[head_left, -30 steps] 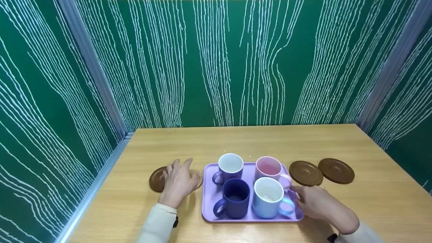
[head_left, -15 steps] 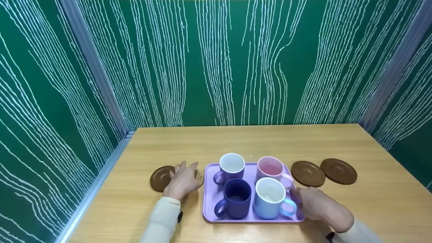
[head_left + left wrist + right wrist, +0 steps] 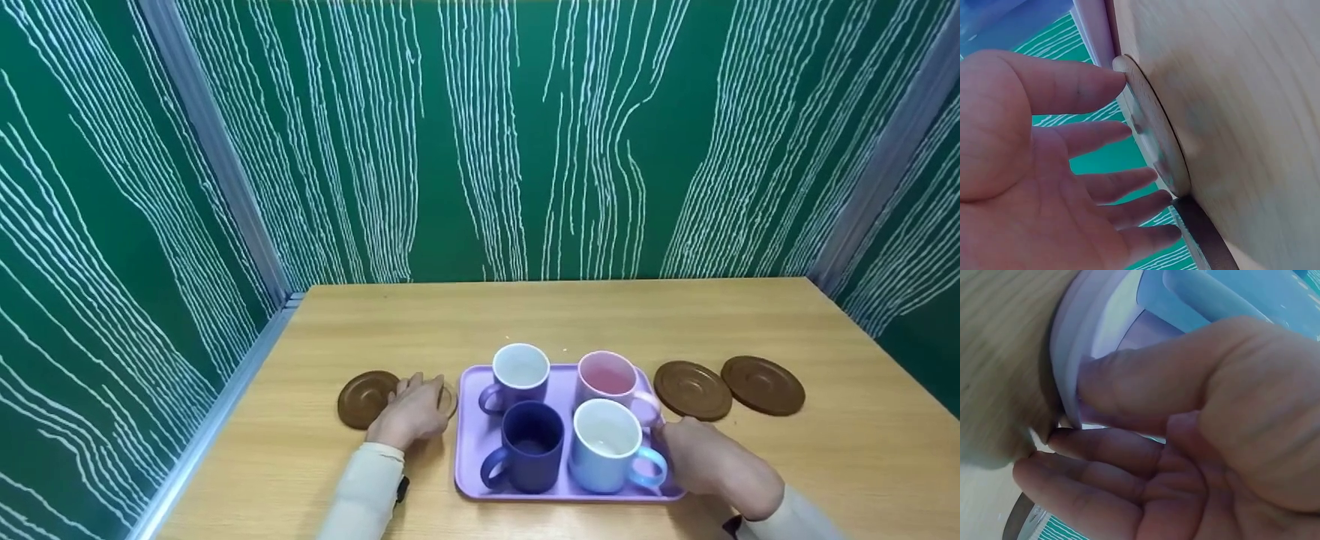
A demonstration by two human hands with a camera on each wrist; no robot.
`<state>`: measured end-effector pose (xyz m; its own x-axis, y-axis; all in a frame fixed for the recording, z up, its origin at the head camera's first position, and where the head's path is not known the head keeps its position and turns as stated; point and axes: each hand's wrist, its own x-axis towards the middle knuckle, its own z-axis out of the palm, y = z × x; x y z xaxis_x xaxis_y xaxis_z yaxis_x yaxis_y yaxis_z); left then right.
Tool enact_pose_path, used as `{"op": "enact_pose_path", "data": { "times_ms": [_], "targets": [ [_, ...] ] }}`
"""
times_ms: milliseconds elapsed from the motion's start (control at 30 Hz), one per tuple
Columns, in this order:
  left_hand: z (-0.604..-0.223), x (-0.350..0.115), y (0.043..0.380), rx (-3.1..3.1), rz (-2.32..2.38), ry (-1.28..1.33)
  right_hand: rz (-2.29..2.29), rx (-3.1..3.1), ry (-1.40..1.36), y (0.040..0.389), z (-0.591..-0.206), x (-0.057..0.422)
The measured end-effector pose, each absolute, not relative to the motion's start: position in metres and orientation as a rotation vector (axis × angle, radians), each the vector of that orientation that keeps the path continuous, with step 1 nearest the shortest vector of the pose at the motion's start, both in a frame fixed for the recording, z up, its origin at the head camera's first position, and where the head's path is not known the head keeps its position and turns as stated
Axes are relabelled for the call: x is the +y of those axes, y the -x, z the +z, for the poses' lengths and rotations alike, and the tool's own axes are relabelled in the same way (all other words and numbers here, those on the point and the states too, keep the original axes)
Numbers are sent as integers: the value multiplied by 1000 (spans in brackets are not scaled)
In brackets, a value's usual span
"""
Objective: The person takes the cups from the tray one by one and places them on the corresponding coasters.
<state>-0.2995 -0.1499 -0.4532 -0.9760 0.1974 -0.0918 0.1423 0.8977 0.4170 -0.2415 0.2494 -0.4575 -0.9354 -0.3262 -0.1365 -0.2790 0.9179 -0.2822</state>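
Note:
In the head view my left hand (image 3: 411,411) is over a pale wooden coaster (image 3: 448,401) lying left of the purple tray (image 3: 471,450), and partly hides it. The left wrist view shows the thumb tip at the rim of this coaster (image 3: 1154,124), with the fairly straight fingers reaching across to its other side. My right hand (image 3: 701,454) grips the tray's right edge; in the right wrist view the thumb presses inside the tray's rim (image 3: 1067,354) and the fingers lie outside. On the tray stand a purple mug (image 3: 517,375), pink mug (image 3: 606,375), navy mug (image 3: 531,450) and light blue mug (image 3: 604,450).
A brown coaster (image 3: 366,399) lies left of the pale one, beside my left hand. Two more brown coasters (image 3: 694,390) lie right of the tray on the wooden table (image 3: 420,322). Green walls with white lines (image 3: 450,150) enclose the table's back and sides.
My left hand has lowered and shifted right onto the pale coaster, its fingers less spread. My right hand has moved closer and taken hold of the tray's edge. Mugs and coasters stay put.

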Motion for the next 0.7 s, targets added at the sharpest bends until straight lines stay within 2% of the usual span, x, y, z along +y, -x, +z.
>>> {"op": "enact_pose_path", "data": {
  "times_ms": [200,700],
  "targets": [
    [-455,-146,299,2934,596,-315,-343,2974,571,239,-458,252],
    [-460,-143,302,2943,596,-337,-364,2963,612,238,-459,253]
  ]
}}
